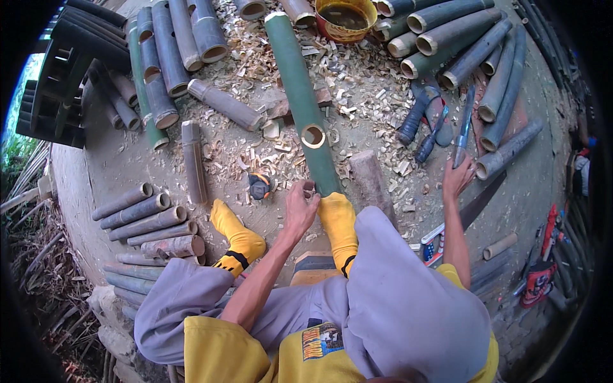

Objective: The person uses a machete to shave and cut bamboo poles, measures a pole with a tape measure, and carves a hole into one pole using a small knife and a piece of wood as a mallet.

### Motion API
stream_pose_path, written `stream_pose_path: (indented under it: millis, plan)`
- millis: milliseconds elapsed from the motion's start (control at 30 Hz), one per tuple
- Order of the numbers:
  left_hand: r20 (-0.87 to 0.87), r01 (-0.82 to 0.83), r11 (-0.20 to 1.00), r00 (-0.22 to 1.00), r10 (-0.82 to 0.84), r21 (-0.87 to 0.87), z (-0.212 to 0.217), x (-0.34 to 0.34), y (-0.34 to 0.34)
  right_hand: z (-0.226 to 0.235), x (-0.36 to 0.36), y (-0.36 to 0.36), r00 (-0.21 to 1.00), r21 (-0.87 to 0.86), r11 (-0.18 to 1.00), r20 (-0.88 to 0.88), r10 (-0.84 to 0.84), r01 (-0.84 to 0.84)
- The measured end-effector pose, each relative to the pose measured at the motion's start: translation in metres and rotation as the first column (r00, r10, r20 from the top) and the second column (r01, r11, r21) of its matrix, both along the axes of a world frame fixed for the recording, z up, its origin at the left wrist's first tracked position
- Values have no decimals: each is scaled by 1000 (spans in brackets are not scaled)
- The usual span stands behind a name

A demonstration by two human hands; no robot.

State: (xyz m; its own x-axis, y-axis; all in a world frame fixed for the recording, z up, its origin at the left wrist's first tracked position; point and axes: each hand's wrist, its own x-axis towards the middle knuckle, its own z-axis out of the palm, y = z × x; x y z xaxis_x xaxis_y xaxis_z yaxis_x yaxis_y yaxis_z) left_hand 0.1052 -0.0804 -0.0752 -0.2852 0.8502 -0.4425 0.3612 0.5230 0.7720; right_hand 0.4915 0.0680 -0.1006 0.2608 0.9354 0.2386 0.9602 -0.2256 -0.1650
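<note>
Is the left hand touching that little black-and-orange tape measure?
Apart. The head view shows a strip of floor between the left hand and the tape measure.

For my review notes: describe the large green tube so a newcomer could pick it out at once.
Start at the wood shavings across the upper middle. A long tube runs down through them to the yellow-socked foot beside the left hand. Unlike the duller or slimmer tubes around, it is broad and green, with a pale-rimmed hole towards its lower end.
</note>
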Motion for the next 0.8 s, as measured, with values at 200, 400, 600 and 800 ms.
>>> stream_pose_path:
  millis: [200,400,600,800]
  plan:
    - [6,110,994,994,-110,3,22,10,22,22,-84,-108,884,-83,931,-354,306,-356]
    - [33,171,982,984,-174,80,17,29,25,64,-125,-165,826,-322,779,-386,410,-537]
    - [-103,280,949,958,-267,142,21,37,19,107,-81,-186,765,-309,779,-563,313,-546]
    - [9,150,971,988,-154,184,-3,29,13,158,-83,-171,675,-248,782,-685,276,-571]
